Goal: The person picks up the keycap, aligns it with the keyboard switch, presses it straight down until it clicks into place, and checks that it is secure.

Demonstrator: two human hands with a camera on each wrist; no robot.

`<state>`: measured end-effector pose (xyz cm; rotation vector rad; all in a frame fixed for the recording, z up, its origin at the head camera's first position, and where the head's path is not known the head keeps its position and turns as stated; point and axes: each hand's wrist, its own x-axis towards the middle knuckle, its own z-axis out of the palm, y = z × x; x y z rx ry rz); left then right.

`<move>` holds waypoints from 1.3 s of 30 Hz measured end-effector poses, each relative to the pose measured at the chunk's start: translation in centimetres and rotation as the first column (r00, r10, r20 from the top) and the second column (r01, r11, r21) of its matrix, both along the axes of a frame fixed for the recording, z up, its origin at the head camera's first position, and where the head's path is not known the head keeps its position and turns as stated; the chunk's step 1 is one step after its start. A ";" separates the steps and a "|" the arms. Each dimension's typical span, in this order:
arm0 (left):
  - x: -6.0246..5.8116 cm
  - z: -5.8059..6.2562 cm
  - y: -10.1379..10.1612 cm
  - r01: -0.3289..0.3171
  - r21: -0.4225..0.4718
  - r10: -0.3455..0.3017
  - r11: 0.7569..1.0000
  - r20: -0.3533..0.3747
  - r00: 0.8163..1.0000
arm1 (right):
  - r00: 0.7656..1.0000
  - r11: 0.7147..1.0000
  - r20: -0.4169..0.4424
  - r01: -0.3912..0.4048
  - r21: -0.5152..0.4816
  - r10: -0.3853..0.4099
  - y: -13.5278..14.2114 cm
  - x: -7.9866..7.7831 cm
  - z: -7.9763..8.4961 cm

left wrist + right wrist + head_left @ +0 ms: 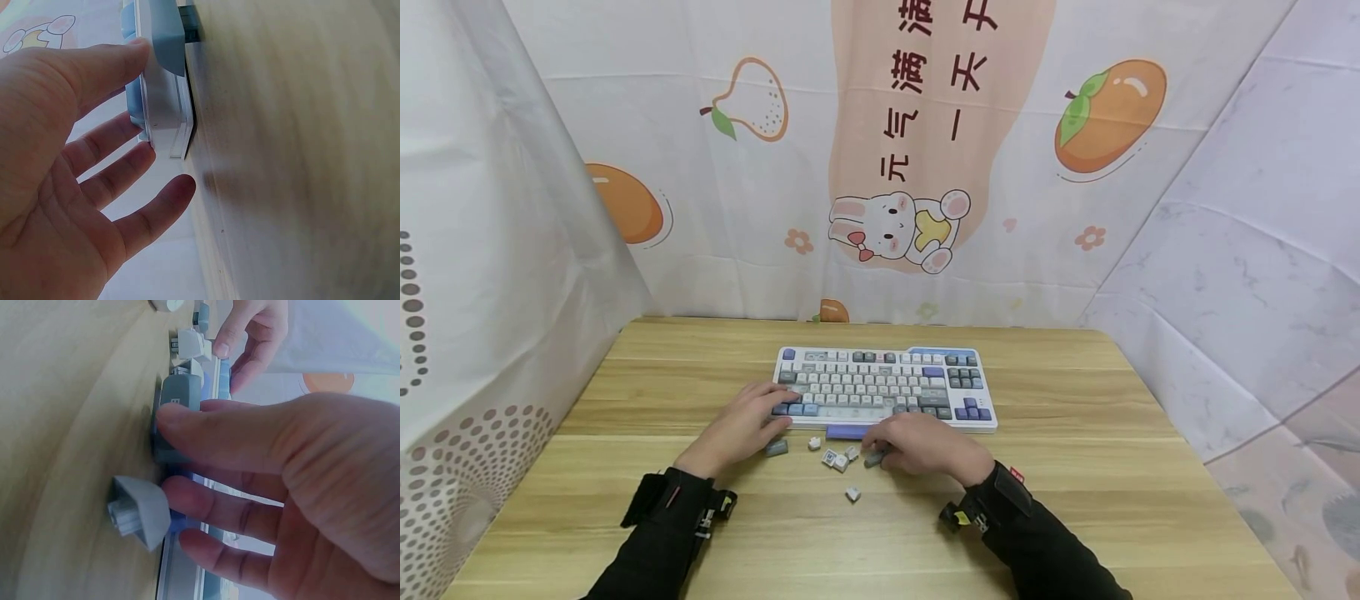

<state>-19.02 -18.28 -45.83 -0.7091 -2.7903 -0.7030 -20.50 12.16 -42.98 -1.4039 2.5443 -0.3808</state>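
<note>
A white keyboard (865,389) with grey, white, blue and purple keys lies on the table. My left hand (737,425) rests at its front left corner. In the left wrist view the thumb touches the keyboard's front edge (165,112), while the other fingers stay spread and relaxed. Just in front of the keyboard, my right hand (925,446) pinches a long dark grey keycap (181,387) between thumb and fingers, low over the table. A light keycap (140,512) on its side, stem showing, lies near the right fingertips.
Small white keycaps (828,457) lie scattered between the hands, one (853,494) nearer the front. Another dark grey keycap (777,447) lies by the left thumb. A long purple bar (847,432) lies along the keyboard's front edge. A printed curtain (760,208) hangs behind the wooden table (1075,392).
</note>
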 end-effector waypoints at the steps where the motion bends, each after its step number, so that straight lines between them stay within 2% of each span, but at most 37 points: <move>1: 0.0 0.0 0.0 0.001 0.001 -0.001 1.000 0.001 1.000 | 1.000 1.000 0.005 0.008 -0.002 -0.008 0.1 0.0 0.0; 6: 0.0 0.0 0.0 -0.003 0.004 0.003 1.000 0.012 1.000 | 0.997 0.999 0.067 0.025 -0.038 -0.023 0.3 -0.2 0.1; 11: 0.1 0.1 0.0 -0.007 0.002 0.007 1.000 0.016 1.000 | 0.992 0.998 0.118 0.058 -0.031 -0.054 0.3 -0.3 0.0; 24: 0.0 0.0 0.0 -0.012 -0.007 0.012 1.000 0.031 0.999 | 0.998 0.999 0.065 0.023 -0.035 -0.021 0.4 -0.4 0.1; 31: 0.0 0.0 0.1 -0.011 -0.006 0.011 1.000 0.023 1.000 | 0.999 0.998 0.033 -0.041 -0.052 0.042 0.5 -0.3 0.0; 39: 0.0 0.1 0.0 -0.021 -0.020 0.022 1.000 0.042 0.999 | 0.999 0.998 0.031 -0.032 -0.051 0.034 0.4 -0.2 0.1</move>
